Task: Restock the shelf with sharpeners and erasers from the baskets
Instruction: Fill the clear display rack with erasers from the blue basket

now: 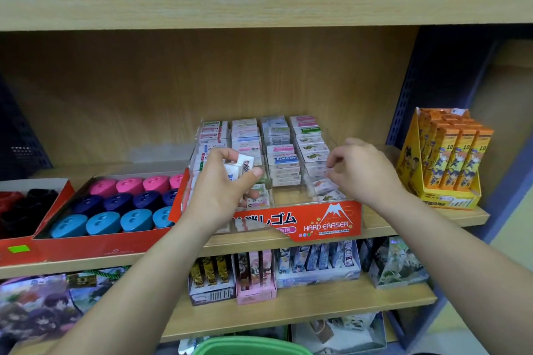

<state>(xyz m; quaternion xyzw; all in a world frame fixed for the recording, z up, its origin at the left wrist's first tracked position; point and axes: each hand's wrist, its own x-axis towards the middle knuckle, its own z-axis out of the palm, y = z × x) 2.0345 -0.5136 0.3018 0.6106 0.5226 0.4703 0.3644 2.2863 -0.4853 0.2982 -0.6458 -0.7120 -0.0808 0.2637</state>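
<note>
Restock in progress, eraser side; left hand grips a small stack of erasers between thumb and curled fingers, held just above the left columns of the eraser display tray on the middle shelf; right hand sits apart from it, over the tray's rightmost column, fingers curled down to the packs there; cannot tell if it pinches one or only nudges it into line. Judged progress: rear rows of all four columns look packed; the front is thinner; the third column shows a bare floor at the front, and the rightmost column's front packs lie loose and tilted; so several slots seem left to fill, and the held stack is not yet placed. Sharpeners in the red tray just left of the eraser tray stand in full rows of pink, navy and blue, so that part looks done or nearly so; its right end is hidden behind the eraser tray's side. Hard to make out: only the rim of a green basket shows at the bottom edge, its contents cut off, so remaining stock is unknown; the left hand covers the front of the tray's left columns; the number of erasers in the stack is unclear; labels are blurred.
</note>
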